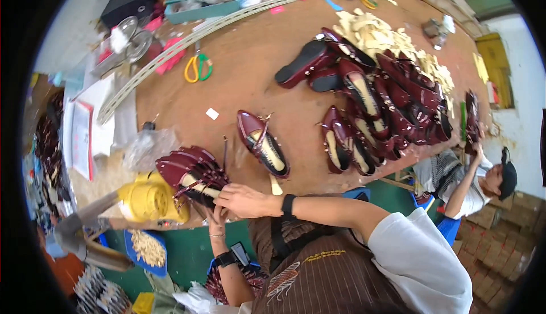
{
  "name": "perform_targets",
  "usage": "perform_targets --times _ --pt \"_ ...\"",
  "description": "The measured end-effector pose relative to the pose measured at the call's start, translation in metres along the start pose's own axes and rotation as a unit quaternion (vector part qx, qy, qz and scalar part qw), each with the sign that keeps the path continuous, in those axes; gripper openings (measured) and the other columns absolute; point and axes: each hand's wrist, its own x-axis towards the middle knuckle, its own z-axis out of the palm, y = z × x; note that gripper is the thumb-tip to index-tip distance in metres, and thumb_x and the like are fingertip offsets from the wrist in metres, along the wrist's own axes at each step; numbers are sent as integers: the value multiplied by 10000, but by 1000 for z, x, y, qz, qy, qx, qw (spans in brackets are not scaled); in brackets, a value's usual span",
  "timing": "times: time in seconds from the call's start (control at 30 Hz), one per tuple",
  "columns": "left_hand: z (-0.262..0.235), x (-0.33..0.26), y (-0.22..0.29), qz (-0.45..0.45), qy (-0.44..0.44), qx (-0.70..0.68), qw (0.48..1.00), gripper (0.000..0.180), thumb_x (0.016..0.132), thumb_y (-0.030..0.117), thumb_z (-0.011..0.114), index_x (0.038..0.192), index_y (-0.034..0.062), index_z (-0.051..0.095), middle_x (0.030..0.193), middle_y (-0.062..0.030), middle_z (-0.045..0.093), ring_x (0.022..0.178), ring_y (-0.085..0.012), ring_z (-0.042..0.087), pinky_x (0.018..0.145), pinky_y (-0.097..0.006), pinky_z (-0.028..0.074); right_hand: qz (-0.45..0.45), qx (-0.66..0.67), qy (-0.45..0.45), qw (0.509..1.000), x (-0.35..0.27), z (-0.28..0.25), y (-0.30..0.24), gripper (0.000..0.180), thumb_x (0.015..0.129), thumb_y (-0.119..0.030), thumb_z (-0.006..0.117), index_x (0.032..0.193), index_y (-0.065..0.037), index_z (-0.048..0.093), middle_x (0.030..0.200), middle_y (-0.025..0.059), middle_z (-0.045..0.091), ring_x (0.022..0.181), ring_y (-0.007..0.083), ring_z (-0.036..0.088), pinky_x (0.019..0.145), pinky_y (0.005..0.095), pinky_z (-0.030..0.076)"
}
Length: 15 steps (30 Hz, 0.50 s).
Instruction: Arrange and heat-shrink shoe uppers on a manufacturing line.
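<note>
Both hands meet at the table's near edge, at the heel end of a maroon shoe with a pale insole. From the right, my right hand grips the heel end, fingers bent together. My left hand comes from below, its fingers closed round the same heel, partly hidden by the right hand. More maroon shoes lie side by side against the held one, straps and studs showing. Apart from them, to the right, one maroon shoe lies with its opening up. A pale strip rests below its heel.
A pile of maroon shoes and cream insoles covers the right side. Left stand a yellow machine and a plastic bag. Scissors and a long perforated metal strip lie farther back. Another person handles shoes at right.
</note>
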Motion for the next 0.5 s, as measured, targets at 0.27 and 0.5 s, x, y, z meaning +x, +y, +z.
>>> perform_targets --times 0.27,0.5 --pt "69 28 27 -1 217 66 974 404 756 22 609 1150 23 518 1036 -76 580 889 -231 609 706 -337 519 475 -358 125 794 -208 -126 71 275 650 -52 613 914 -58 533 859 124 570 847 319 572 725 407 471" --pt "63 21 14 0 199 46 979 480 812 150 666 1239 48 471 1098 -76 578 895 -192 609 706 -312 510 618 -264 -7 740 -328 -111 77 269 737 -142 658 951 -21 549 828 187 640 787 352 634 658 428 508"
